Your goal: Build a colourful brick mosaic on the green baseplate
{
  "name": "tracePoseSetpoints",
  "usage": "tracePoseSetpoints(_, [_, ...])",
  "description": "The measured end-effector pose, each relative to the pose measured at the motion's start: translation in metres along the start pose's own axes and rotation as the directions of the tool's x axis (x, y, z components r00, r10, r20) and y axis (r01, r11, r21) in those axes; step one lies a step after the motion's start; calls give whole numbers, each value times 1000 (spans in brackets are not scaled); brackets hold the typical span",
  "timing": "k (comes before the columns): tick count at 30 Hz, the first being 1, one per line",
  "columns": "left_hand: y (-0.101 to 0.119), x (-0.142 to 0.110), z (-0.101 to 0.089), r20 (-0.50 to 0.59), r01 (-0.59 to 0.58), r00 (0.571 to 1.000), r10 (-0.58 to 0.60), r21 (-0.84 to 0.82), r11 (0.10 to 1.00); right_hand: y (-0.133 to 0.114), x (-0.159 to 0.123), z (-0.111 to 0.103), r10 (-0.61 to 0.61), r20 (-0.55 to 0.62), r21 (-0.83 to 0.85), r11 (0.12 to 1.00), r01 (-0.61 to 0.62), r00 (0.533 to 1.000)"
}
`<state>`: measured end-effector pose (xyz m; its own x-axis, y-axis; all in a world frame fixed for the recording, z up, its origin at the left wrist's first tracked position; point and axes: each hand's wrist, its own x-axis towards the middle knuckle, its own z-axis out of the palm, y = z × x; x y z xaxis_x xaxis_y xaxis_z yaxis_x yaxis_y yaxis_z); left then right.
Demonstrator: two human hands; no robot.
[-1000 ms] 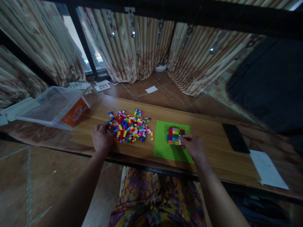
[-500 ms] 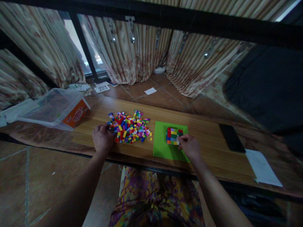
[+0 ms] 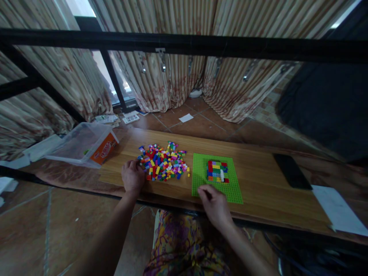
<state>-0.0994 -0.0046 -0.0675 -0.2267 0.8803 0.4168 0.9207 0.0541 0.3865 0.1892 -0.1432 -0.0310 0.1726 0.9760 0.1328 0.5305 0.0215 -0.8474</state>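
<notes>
My left hand [image 3: 133, 178] rests on the table with curled fingers at the left edge of a pile of small toy bricks [image 3: 165, 161] in many colours. Whether a brick is in its fingers is hidden. My right hand [image 3: 214, 201] hovers over the near edge of a green baseplate [image 3: 198, 165], thumb and finger closed, nothing visible at their tips. On the baseplate stands a flat block of joined bricks [image 3: 214, 168] in red, yellow, blue and other colours. A white brick [image 3: 222, 175] lies on its right part, and the right hand is apart from it.
A clear plastic box [image 3: 77, 143] with an orange label stands at the table's left end. Toward the right lie a black phone [image 3: 291, 170] and a white sheet of paper [image 3: 339, 209]. A dark metal bar [image 3: 184, 44] crosses beyond the table, before striped curtains.
My right hand has left the brick block and moved toward me and left, uncovering the white brick. My left hand stays by the pile. The view has tilted and shifted.
</notes>
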Motion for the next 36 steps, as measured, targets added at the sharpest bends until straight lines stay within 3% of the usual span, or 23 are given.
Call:
tracePoseSetpoints(4, [0, 0, 0, 6, -3, 1000, 3, 3, 1000, -12, -10, 23, -16, 122, 27, 1000, 12, 992])
tracePoseSetpoints(14, [1, -1, 0, 10, 16, 1000, -16, 6, 1000, -4, 25, 25, -126, 17, -102, 987, 128, 992])
tracePoseSetpoints(25, [0, -3, 3, -4, 37, 999, -37, -26, 999, -14, 48, 53, -108, 143, -242, 960, 141, 984])
tracePoseSetpoints(36, [2, -2, 1, 20, 41, 999, -40, -16, 999, -21, 57, 73, -88, 171, -417, 896, 153, 981])
